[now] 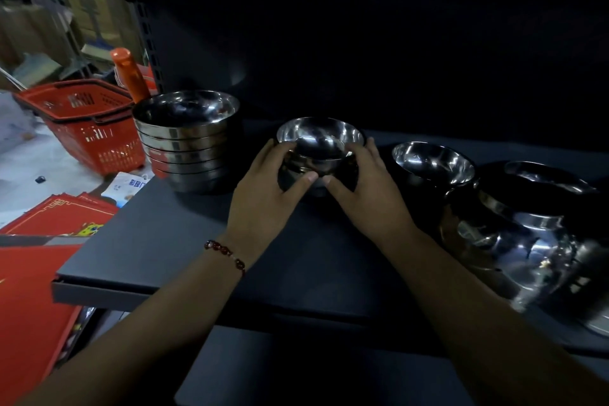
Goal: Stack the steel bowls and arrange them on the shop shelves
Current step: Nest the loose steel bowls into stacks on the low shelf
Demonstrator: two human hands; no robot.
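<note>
A small stack of steel bowls (320,145) stands in the middle of the dark shelf (171,241). My left hand (270,194) grips its left side and my right hand (362,191) grips its right side, thumbs nearly meeting at the front. A taller stack of several larger steel bowls (188,138) stands to the left. To the right sits a single steel bowl (433,163), and beyond it more steel bowls (527,234) lie close together at the shelf's right end.
Red shopping baskets (89,128) sit on the floor at the left, with an orange bottle (130,74) behind the tall stack. Red cardboard boxes (39,260) lie below the shelf's left edge. A lower shelf (313,369) shows beneath my arms.
</note>
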